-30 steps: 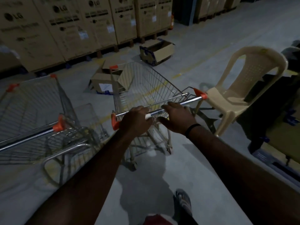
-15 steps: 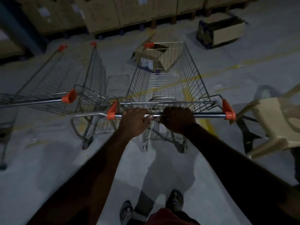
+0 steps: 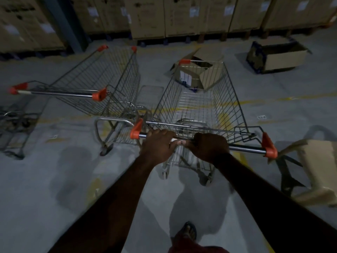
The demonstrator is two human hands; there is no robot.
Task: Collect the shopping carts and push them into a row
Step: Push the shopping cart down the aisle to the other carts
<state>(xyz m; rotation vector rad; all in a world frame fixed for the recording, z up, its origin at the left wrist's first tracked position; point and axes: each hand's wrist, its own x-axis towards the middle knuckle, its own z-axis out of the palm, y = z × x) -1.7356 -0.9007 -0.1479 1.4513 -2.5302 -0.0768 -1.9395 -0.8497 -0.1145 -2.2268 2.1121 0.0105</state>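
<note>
My left hand [image 3: 159, 145] and right hand [image 3: 209, 146] both clench the handlebar [image 3: 244, 148] of the wire shopping cart [image 3: 198, 106] at frame centre; a second cart [image 3: 102, 83] stands just beside it, upper left.

chair [image 3: 317, 167] runs off the right edge, blurred; boxes [image 3: 149, 17] cropped up top, labels [image 3: 193, 11] unreadable; far-left cart [image 3: 12, 123] cut off.
</note>
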